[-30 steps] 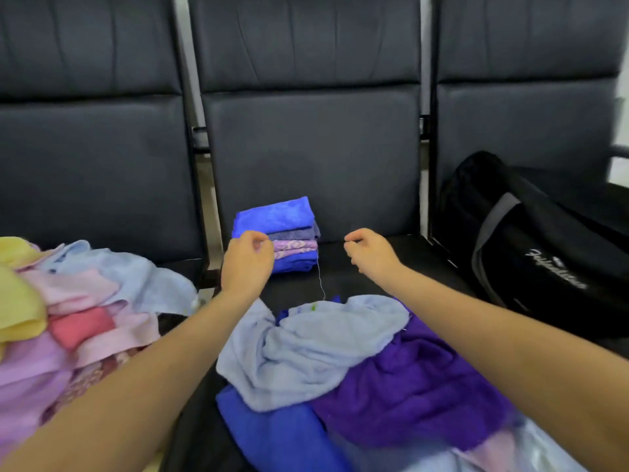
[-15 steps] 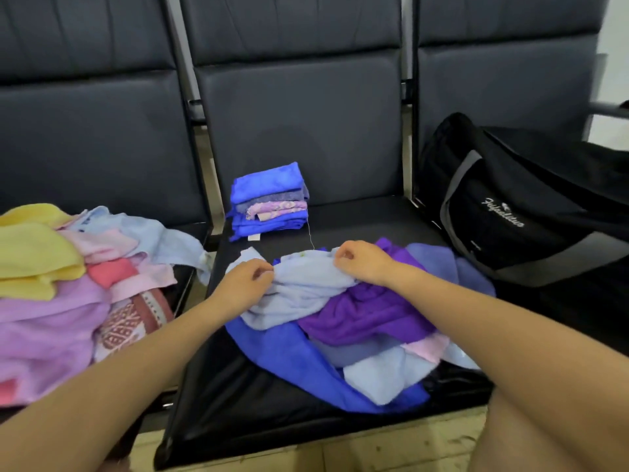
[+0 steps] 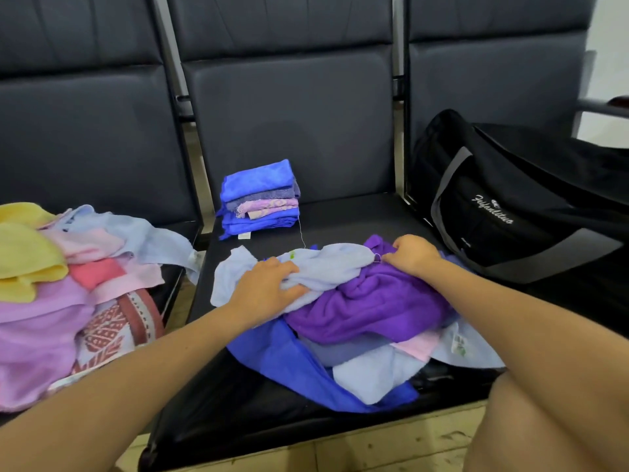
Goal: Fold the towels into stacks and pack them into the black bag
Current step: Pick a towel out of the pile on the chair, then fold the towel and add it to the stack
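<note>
I see both hands low in the middle of the frame, on a loose heap of towels on the middle seat [image 3: 238, 403]. My left hand [image 3: 265, 287] lies on the pale blue towel [image 3: 326, 267], fingers spread and lightly bent, pressing the cloth down; I cannot tell whether any of them pinch it. My right hand [image 3: 413, 255] sits at the right end of the same towel with its fingers curled over, pinching the edge where it meets the purple towel [image 3: 367, 304]. The pale blue towel lies bunched across the top of the heap, running from centre left to centre right. Under it the purple towel spreads toward the right, and a deep blue towel [image 3: 292, 366] trails to the lower centre, with more pale blue and pink cloth beneath.

Behind the heap, at the back of the same seat, just above centre, stands a folded stack [image 3: 260, 199]: blue on top, then greyish purple, pink patterned, and blue at the bottom. A thin thread hangs from its right side.

The black bag [image 3: 510, 206] rests on the right seat, at the right of the frame, near the heap but apart from it.

On the left seat, at the left edge, lies an unfolded pile [image 3: 61, 277] of yellow, pink, lilac and pale blue towels.
</note>
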Tool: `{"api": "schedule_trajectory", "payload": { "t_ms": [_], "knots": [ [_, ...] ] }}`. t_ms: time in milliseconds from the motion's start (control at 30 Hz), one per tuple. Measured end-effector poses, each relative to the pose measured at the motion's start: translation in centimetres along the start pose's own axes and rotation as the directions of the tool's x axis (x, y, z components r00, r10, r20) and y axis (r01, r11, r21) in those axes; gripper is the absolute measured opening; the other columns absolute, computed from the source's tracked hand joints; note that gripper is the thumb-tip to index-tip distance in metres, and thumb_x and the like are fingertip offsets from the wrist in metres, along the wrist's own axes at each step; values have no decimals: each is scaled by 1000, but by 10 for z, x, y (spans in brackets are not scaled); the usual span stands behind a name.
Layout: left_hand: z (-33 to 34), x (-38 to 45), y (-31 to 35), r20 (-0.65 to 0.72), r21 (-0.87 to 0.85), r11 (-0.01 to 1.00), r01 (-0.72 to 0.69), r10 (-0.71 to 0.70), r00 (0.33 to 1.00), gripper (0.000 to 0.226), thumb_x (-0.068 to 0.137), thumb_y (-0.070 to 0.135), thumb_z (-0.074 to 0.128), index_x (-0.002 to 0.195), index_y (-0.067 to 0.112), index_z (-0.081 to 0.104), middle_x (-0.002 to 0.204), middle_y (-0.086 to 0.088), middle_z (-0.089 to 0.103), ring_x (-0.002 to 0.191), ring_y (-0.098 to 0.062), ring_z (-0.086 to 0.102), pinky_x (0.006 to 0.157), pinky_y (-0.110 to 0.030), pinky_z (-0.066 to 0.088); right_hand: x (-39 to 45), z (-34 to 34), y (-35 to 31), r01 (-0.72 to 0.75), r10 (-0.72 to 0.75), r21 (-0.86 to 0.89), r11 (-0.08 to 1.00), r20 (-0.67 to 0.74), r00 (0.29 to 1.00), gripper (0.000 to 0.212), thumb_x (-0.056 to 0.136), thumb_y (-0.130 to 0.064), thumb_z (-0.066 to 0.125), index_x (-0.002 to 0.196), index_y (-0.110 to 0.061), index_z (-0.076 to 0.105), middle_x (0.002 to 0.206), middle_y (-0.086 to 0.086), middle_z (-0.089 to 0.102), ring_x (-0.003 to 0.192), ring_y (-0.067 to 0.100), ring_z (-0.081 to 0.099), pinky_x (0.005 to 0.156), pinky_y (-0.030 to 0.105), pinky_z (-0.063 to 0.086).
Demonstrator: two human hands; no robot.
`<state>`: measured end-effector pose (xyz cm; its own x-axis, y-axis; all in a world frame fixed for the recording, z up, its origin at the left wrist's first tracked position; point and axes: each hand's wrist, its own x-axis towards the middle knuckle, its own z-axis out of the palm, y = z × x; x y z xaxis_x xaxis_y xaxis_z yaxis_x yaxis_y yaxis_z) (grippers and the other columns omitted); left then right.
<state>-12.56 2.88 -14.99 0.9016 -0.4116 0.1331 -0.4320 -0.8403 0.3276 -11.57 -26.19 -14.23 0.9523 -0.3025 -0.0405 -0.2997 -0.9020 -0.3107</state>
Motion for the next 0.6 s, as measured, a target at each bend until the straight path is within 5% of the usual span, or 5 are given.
{"api": "schedule_trajectory", "payload": {
  "t_ms": [100,200,300,400,600],
  "knots": [
    [-4,5,0,-73,-146,988,44,-55,996,31,87,53,50,65,31,47,74,7,45,79,-18,50,66,-27,28,0,-1,3,104,-89,137,985,-105,990,34,90,-37,60,63,-16,55,70,2,56,80,26,56,66,29,36],
    [-8,11,2,-107,-329,937,118,-161,981,30,97,31,51,71,18,56,72,4,55,76,-17,51,64,-26,29,0,-10,-4,258,-151,383,887,-288,946,41,93,-31,60,60,-7,52,61,3,46,63,17,45,63,32,35],
    [-16,20,-3,-92,-516,818,254,-348,933,33,100,32,44,92,8,65,91,-7,63,89,-22,54,77,-27,35,-8,-45,-28,196,26,920,340,-217,976,30,96,-26,56,69,-15,51,66,2,50,66,14,48,71,30,39],
    [-21,28,-11,-66,-540,770,340,-442,895,37,102,32,40,106,6,65,111,-12,64,110,-30,55,96,-36,39,-14,-94,-49,93,11,986,-135,-92,996,23,96,-32,54,82,-15,61,81,6,64,79,20,61,81,34,49],
    [-58,28,32,-197,-750,652,115,-385,902,31,101,36,38,92,19,62,105,3,67,107,-18,56,99,-36,40,-42,-137,-85,69,-236,966,-248,-130,963,42,94,-32,57,120,1,59,121,20,62,111,32,60,100,40,47]
  ]
}}
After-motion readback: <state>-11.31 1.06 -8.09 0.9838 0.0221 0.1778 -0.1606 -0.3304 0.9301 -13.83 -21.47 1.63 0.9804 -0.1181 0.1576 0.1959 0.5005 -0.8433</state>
